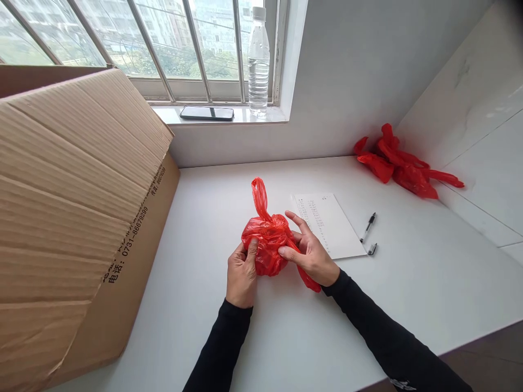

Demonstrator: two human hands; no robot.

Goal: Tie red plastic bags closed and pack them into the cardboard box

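A red plastic bag, bunched into a round bundle, is between my two hands above the white tabletop. One handle loop of the bag stands up at the back, and another part hangs down at the right, under my right hand. My left hand grips the bag's left side, its thumb on the front. At the right side, my right hand holds the bag with the thumb pressed on it and the index finger stretched away. Whatever the bag contains is hidden.
A large cardboard box fills the left side. To the right lie a printed paper pad, a pen and its cap. More red plastic bags lie by the wall. On the windowsill are a phone and a water bottle.
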